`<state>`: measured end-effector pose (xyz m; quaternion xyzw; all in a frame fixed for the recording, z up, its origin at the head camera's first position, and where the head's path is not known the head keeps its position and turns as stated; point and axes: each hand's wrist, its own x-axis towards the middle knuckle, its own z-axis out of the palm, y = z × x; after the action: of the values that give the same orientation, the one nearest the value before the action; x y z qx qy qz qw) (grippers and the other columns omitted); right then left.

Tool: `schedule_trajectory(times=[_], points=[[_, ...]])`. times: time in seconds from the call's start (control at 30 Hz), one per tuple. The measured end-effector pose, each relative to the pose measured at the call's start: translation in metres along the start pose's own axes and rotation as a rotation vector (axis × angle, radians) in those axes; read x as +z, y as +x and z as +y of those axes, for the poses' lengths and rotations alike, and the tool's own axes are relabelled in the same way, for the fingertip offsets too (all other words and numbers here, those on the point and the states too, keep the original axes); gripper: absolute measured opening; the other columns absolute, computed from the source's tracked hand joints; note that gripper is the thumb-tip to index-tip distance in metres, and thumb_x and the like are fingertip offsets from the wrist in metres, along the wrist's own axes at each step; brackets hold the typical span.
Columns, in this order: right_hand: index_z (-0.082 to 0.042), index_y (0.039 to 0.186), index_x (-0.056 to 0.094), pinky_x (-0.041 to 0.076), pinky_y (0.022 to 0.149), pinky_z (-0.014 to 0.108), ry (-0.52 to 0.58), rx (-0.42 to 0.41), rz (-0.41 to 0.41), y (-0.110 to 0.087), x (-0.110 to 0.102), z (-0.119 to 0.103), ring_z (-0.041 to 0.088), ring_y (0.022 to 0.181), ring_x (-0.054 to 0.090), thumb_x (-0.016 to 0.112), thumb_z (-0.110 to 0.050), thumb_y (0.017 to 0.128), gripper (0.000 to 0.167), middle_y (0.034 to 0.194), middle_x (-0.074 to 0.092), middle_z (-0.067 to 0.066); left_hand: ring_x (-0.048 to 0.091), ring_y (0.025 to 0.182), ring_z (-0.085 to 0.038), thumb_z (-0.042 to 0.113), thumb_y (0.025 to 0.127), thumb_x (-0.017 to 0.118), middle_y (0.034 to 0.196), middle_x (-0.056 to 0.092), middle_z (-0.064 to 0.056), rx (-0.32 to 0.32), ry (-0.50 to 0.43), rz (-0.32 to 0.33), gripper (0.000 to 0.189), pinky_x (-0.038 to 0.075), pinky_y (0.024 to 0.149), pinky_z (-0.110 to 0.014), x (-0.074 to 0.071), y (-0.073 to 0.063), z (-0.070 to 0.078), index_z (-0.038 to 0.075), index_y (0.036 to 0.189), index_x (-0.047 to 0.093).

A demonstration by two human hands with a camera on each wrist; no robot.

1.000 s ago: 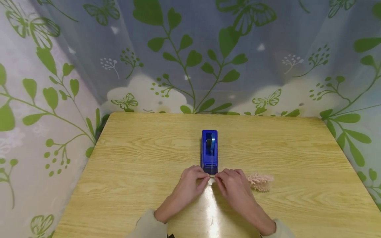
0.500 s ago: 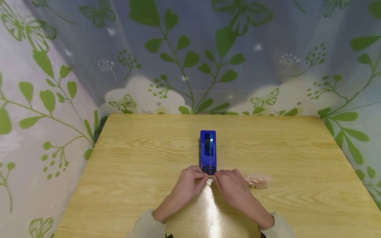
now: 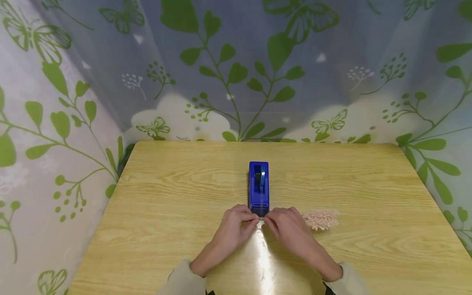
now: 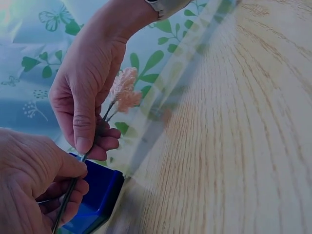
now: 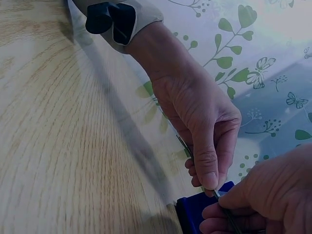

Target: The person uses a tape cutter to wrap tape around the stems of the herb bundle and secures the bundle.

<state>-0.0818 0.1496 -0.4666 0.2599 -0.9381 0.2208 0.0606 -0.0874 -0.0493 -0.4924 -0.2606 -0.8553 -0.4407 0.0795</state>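
My left hand [image 3: 232, 229] and right hand [image 3: 293, 231] meet in front of a blue tape dispenser [image 3: 259, 197]. Between thumb and fingers, each hand pinches the thin dark stems [image 4: 63, 207] of an artificial flower sprig. Its fluffy pink flower heads [image 3: 321, 219] stick out to the right of the right hand. The cut stem ends [image 5: 183, 145] show beside the left hand in the right wrist view. A small pale, glossy bit lies on the stems between the fingertips; whether it is tape I cannot tell. The fingers hide part of the stems.
The wood-grain table [image 3: 177, 180] carries the dispenser near its middle. Behind and at the sides hangs a curtain [image 3: 250, 94] with green leaf and butterfly prints. A bright light reflection falls on the table between the forearms.
The pink flower heads have turned and risen slightly, changing their outline beside the right hand. Both hands keep nearly the same place and pinch. The dispenser stays put.
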Motion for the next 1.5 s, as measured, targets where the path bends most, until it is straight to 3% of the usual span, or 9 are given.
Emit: schedule_trajectory(times=[0.33,0.67,1.07,1.33,1.5], points=[[-0.016,0.076,0.071,0.048,0.069,0.034,-0.003,-0.037,0.027,0.0018,-0.0011,0.0028,-0.001,0.057,0.039,0.075,-0.008,0.094,0.021,0.064,0.052,-0.013,0.064,0.079,-0.012,0.001,0.09,0.077,0.085,0.072,-0.002,-0.023,0.031,-0.022,0.005,0.056,0.072,-0.023,0.0005,0.001,0.0004,0.004,0.092,0.08],[-0.015,0.073,0.068,0.048,0.069,0.034,0.009,-0.063,0.062,0.0034,-0.0014,0.0034,-0.001,0.055,0.037,0.079,-0.006,0.091,0.023,0.061,0.047,-0.013,0.06,0.083,-0.013,0.008,0.099,0.068,0.087,0.071,0.0,-0.064,0.094,-0.07,0.013,0.051,0.073,-0.023,0.0006,-0.0002,0.0044,0.007,0.092,0.079],[-0.013,0.078,0.074,0.049,0.069,0.035,-0.006,-0.07,0.088,0.0029,0.0001,0.0038,-0.002,0.056,0.038,0.082,-0.006,0.088,0.014,0.062,0.052,-0.013,0.058,0.083,-0.013,0.012,0.101,0.067,0.089,0.071,-0.001,-0.112,0.11,-0.083,0.015,0.049,0.07,-0.021,0.0006,-0.0016,0.0063,0.006,0.096,0.08],[-0.008,0.082,0.076,0.039,0.054,0.019,0.065,-0.05,0.072,0.0031,0.0003,0.0023,-0.002,0.057,0.042,0.08,-0.003,0.089,0.01,0.067,0.061,-0.007,0.059,0.085,-0.013,0.013,0.101,0.069,0.092,0.072,-0.001,-0.12,0.128,-0.067,0.013,0.05,0.07,-0.021,0.0013,-0.0027,0.0074,0.006,0.099,0.08],[-0.008,0.083,0.078,0.038,0.051,0.016,0.063,-0.041,0.084,0.0027,0.0013,0.002,0.0,0.057,0.045,0.08,-0.002,0.088,0.009,0.071,0.067,-0.004,0.059,0.084,-0.013,0.012,0.099,0.071,0.091,0.072,-0.001,-0.097,0.144,-0.041,0.01,0.05,0.07,-0.022,0.0019,-0.0024,0.0079,0.006,0.098,0.079]])
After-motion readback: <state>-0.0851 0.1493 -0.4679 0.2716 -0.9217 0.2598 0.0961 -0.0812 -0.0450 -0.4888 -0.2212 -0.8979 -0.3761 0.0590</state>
